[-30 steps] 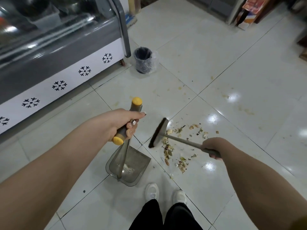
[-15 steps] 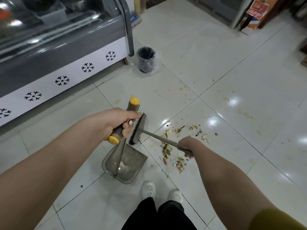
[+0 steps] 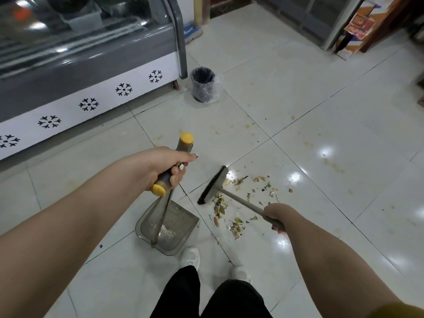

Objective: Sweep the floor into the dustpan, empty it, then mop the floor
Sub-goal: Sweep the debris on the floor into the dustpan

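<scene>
The dustpan point(image 3: 168, 228) sits on the tiled floor point(image 3: 321, 125) just in front of my white shoes point(image 3: 190, 258), its translucent grey tray lying flat with the open lip turned toward the right. Its long handle point(image 3: 174, 171) rises from the tray, grey with yellow bands at the top and lower down, and my left hand point(image 3: 169, 165) is clamped around the grip between those two yellow parts. My right hand point(image 3: 276, 216) is closed on the thin grey shaft of the broom point(image 3: 214, 185), low on the right side. The shaft runs up and left from that hand to the broom head, whose dark bristles rest on the floor just right of the dustpan's lip, not touching the tray. My two hands are well apart, each on its own tool.

The debris point(image 3: 238, 203), dry leaf bits and scraps, lies scattered on the glossy tile to the right of the broom head and under the shaft, some of it near my right hand. A few faint yellowish stains mark the tiles farther out. Far and left stands a glass-topped display freezer point(image 3: 91, 72) with black snowflake marks along its white base. Beside its right corner is a small dark waste bin point(image 3: 203, 84) lined with a clear bag.
</scene>
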